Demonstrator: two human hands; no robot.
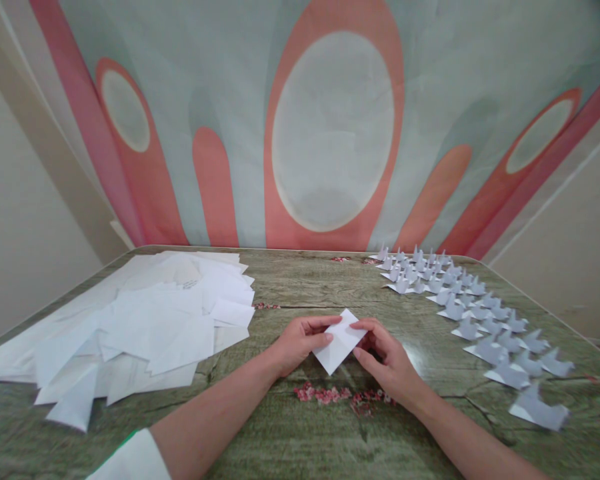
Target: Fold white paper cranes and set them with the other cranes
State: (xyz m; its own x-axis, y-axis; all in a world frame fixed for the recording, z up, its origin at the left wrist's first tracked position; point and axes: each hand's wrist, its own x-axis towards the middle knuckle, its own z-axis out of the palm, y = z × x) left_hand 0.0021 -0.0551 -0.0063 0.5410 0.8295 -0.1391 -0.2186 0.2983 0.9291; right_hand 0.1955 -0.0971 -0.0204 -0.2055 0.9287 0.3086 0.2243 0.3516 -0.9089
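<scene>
Between my hands is a small folded square of white paper (336, 348), turned so that one corner points toward me. My left hand (300, 343) grips its left edge, thumb on top and fingers along the upper left side. At the right corner, my right hand (380, 353) pinches the paper between the fingers and the thumb, which is lower down. Faint crease lines show on the paper's face. The paper is held just over the table, and I cannot tell whether it touches the surface.
A spread pile of white paper sheets (155, 320) covers the table's left side. Rows of folded white paper birds (500, 370) stand along the right side. The wood-patterned table (260, 440) has printed pink blossoms. Behind its far edge hangs a patterned backdrop (250, 120).
</scene>
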